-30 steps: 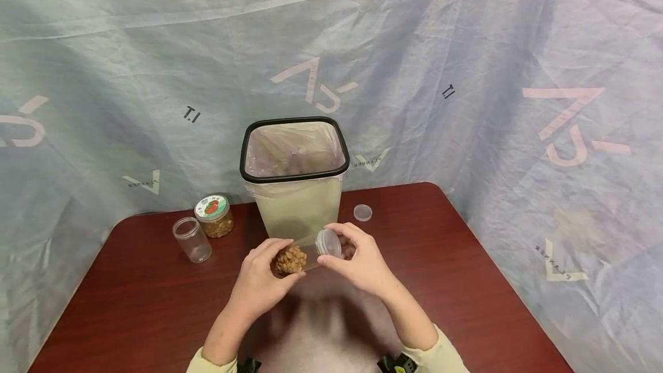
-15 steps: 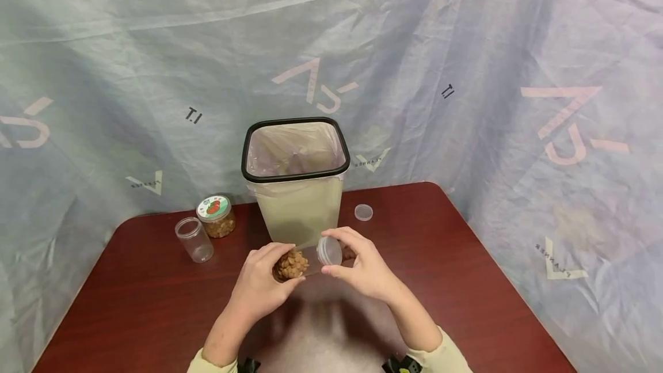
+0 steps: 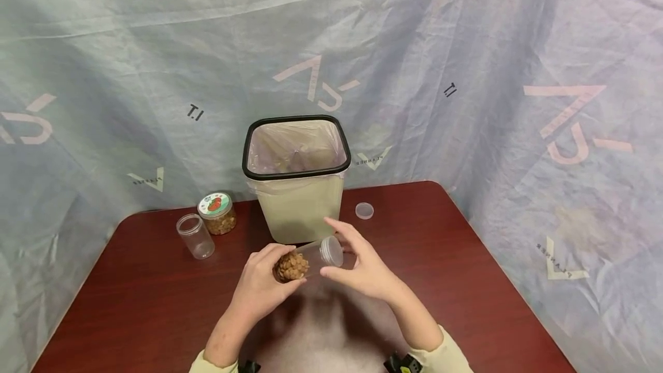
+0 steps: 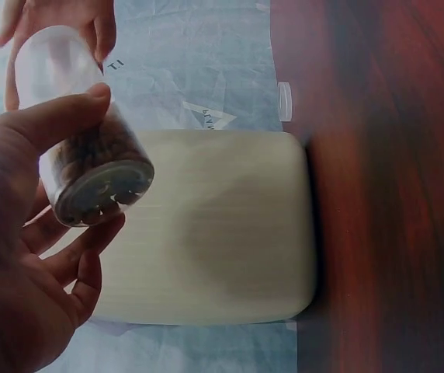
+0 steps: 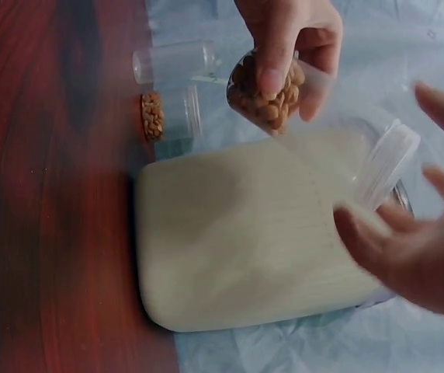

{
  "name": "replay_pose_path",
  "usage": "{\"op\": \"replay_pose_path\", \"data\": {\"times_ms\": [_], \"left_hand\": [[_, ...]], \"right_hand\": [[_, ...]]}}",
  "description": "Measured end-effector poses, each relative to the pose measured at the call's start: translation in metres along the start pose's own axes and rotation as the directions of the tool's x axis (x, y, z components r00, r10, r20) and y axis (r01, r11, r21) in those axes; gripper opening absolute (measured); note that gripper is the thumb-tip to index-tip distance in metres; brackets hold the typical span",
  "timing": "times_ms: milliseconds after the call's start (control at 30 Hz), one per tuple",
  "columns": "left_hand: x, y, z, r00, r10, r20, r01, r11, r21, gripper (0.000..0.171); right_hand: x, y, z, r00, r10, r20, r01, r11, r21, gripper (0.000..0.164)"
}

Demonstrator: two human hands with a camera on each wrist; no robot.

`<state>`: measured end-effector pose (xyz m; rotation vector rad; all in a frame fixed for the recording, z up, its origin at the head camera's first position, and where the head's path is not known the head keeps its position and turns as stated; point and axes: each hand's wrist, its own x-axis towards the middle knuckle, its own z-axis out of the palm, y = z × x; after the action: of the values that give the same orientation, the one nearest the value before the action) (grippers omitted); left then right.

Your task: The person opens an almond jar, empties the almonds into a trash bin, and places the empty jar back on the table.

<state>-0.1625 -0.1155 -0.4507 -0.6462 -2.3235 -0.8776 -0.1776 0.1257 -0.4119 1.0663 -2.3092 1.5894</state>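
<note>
My left hand (image 3: 260,278) grips a clear plastic jar (image 3: 313,258) round its base end, thumb on the near side. Brown nut-like pieces (image 5: 284,97) lie gathered in that end. The jar is tilted on its side, its ridged clear lid (image 3: 332,251) pointing right. My right hand (image 3: 366,269) is spread around the lid; in the right wrist view its fingers (image 5: 362,237) stand off from it. From the left wrist view, the jar's round bottom (image 4: 104,193) shows, and the right hand is partly hidden behind the jar.
A pale bin (image 3: 300,209) with a black rim and plastic liner stands behind the hands. To its left are an uncovered clear jar (image 3: 195,238) and a lidded jar (image 3: 221,222) of brown pieces. A loose clear lid (image 3: 365,210) lies right of the bin on the red-brown table (image 3: 440,281).
My right fingers have loosened and spread from the lid they held. The jar's lid end has shifted slightly right, and the left hand keeps its grip.
</note>
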Motion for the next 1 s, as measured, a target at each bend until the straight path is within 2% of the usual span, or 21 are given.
{"op": "replay_pose_path", "data": {"times_ms": [100,167,300,400,467,567,733,867,1000], "left_hand": [[-0.001,0.000,0.001,1.000,-0.007,0.002,0.007,1.000,-0.006,0.062],[-0.002,-0.001,0.001,1.000,-0.014,0.002,0.014,1.000,-0.009,0.062],[-0.003,-0.001,0.002,1.000,-0.014,0.000,0.014,1.000,-0.005,0.062],[-0.005,-0.001,0.003,1.000,-0.009,0.003,0.009,1.000,0.000,0.063],[-0.005,0.000,0.003,1.000,-0.006,0.008,0.006,1.000,0.001,0.063],[-0.005,0.000,0.003,1.000,-0.008,0.012,0.008,1.000,0.001,0.063],[-0.010,-0.001,0.004,0.999,-0.027,0.042,0.028,1.000,-0.005,0.061],[-0.010,-0.004,0.006,0.997,-0.035,0.066,0.036,0.999,-0.005,0.061],[-0.005,-0.008,0.006,0.997,-0.033,0.068,0.033,0.999,0.005,0.061]], "right_hand": [[-0.001,0.001,0.002,0.990,0.104,-0.096,-0.109,0.993,-0.053,0.081],[-0.001,-0.001,0.003,0.973,0.182,-0.139,-0.199,0.973,-0.120,0.075],[-0.002,-0.007,0.005,0.938,0.309,-0.157,-0.343,0.892,-0.296,0.061],[-0.004,-0.009,0.006,0.916,0.377,-0.138,-0.400,0.828,-0.393,0.058],[-0.005,-0.010,0.006,0.906,0.405,-0.124,-0.418,0.809,-0.414,0.057],[-0.004,-0.010,0.005,0.908,0.407,-0.099,-0.411,0.825,-0.388,0.052],[-0.007,-0.006,0.002,0.940,0.341,0.024,-0.323,0.911,-0.257,0.039],[-0.007,0.000,-0.002,0.959,0.257,0.123,-0.241,0.961,-0.134,0.047],[-0.004,0.005,-0.001,0.977,0.162,0.137,-0.147,0.983,-0.107,0.056]]}}
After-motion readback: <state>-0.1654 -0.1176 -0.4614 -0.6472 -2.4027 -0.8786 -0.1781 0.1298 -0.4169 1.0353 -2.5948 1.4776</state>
